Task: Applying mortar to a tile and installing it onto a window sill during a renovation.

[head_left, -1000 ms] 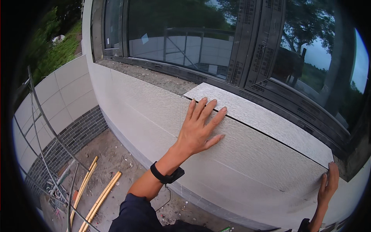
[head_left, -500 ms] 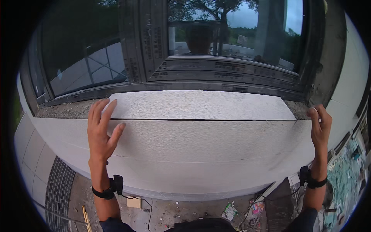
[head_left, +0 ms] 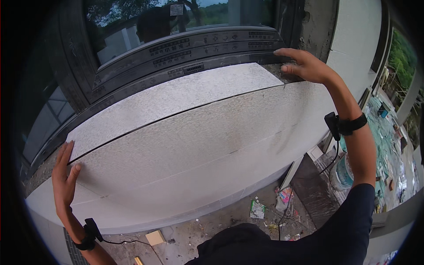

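A long white stone slab [head_left: 176, 96] with a speckled surface and angled ends lies on the sill, along the foot of the dark window frame [head_left: 212, 44]. My left hand [head_left: 64, 179] is at the slab's left end, fingers stretched and thumb apart; the fingertips appear to touch its corner. Beyond the right end, my right hand [head_left: 305, 66] hovers by the rough cement strip [head_left: 289, 77], fingers extended toward the frame and thumb apart, holding nothing. A thin dark gap runs between the slab and the pale wall facing [head_left: 207, 132] below it.
Down on the littered floor are a small tan block [head_left: 155, 237], a green-and-white packet [head_left: 257, 209] and a pink packet [head_left: 285, 194]. Cables hang from the black bands on both wrists. A bucket [head_left: 343, 171] and greenish sheeting [head_left: 384, 132] are at the right.
The view has swung right and tilted. My right hand has gone from curled fingers to stretched ones near the slab's right end. My left hand remains by the left end.
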A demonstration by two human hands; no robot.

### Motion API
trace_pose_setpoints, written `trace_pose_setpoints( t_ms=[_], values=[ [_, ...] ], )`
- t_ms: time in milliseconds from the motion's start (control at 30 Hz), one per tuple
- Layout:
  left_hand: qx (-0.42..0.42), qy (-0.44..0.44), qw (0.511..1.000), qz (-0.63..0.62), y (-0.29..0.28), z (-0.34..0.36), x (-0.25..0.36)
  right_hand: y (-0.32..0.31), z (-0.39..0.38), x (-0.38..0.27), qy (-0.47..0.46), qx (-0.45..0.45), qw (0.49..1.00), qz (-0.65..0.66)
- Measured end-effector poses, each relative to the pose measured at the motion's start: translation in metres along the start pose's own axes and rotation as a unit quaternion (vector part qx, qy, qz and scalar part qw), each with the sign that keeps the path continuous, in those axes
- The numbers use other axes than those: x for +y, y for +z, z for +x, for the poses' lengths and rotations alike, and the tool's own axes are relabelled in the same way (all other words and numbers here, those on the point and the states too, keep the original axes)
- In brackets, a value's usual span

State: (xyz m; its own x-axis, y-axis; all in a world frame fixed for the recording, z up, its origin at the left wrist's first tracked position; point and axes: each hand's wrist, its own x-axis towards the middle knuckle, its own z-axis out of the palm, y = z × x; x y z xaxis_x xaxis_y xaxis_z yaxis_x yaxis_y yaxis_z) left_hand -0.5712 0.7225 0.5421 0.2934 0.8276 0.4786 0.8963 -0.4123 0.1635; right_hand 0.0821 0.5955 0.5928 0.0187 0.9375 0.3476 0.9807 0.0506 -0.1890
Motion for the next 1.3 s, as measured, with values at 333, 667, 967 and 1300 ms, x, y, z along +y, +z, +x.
trace_pose_setpoints(
  t_ms=[333, 667, 967, 1300],
  values=[
    [0.093, 0.02, 0.991, 0.091, 0.025, -0.007, 0.002, 0.059, -0.007, -0.092, -0.049, -0.005, 0.994, -0.094],
    [0.139, 0.032, 0.985, 0.093, 0.03, -0.01, 0.002, 0.061, -0.01, -0.095, -0.049, 0.016, 0.996, -0.079],
    [0.163, 0.038, 0.982, 0.087, 0.031, -0.011, 0.002, 0.059, -0.01, -0.097, -0.038, 0.007, 0.994, -0.1],
    [0.184, 0.057, 0.977, 0.093, 0.035, -0.009, -0.001, 0.059, -0.01, -0.099, -0.044, 0.013, 0.993, -0.109]
  ],
)
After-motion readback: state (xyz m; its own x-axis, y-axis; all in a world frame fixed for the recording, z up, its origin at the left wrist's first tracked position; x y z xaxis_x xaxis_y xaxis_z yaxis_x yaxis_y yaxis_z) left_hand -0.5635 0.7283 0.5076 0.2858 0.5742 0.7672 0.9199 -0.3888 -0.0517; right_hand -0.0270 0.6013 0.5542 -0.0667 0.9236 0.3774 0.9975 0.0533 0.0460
